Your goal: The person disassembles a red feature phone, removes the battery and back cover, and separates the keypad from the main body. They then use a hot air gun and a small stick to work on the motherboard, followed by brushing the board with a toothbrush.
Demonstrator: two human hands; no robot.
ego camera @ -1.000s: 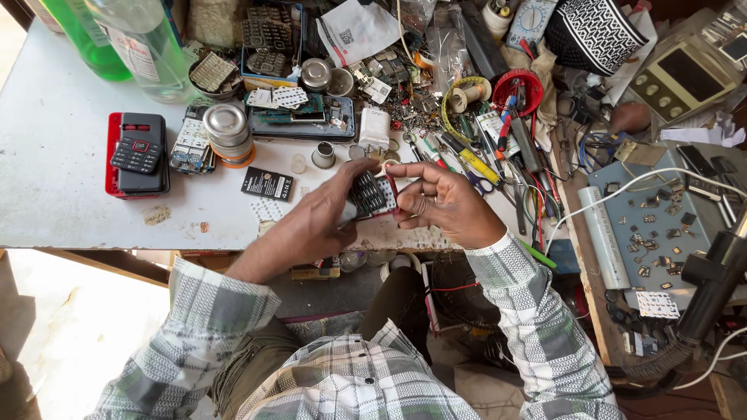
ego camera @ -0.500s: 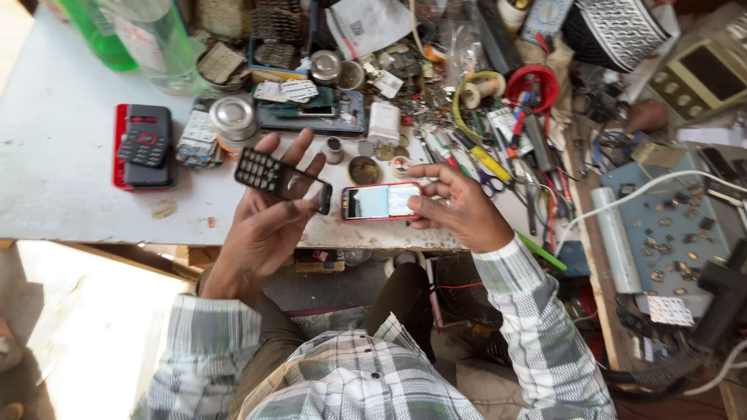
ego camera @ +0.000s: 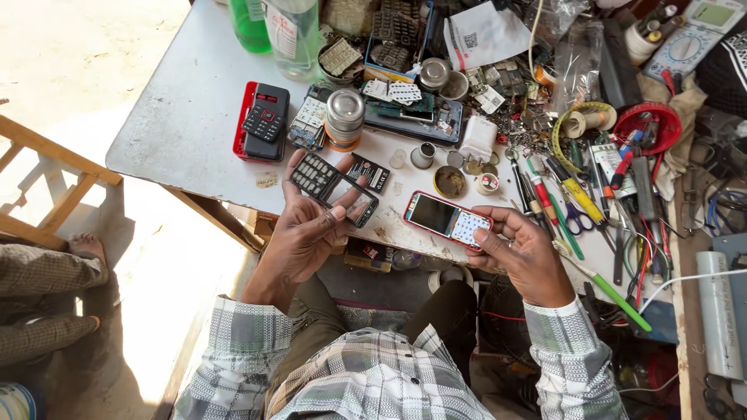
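Observation:
My left hand point(ego camera: 307, 233) holds a black phone front cover point(ego camera: 334, 187) with its keypad, tilted up over the near edge of the white table point(ego camera: 187, 117). My right hand point(ego camera: 521, 253) holds the red-edged phone body point(ego camera: 447, 219), its screen and bare white key area facing up, just right of the cover. The two parts are apart. A small black battery point(ego camera: 368, 173) lies on the table behind the cover.
A red and black phone point(ego camera: 262, 120), a metal tin point(ego camera: 345, 118), a tray of phone parts point(ego camera: 412, 117), small cups and caps, screwdrivers, scissors point(ego camera: 576, 218), tape rolls and a multimeter point(ego camera: 689, 35) crowd the table's right. A wooden chair point(ego camera: 47, 179) and another person's foot are at left.
A second ago both hands held the phone together. They have since pulled apart: the left hand took the front cover to the left, the right hand kept the phone body.

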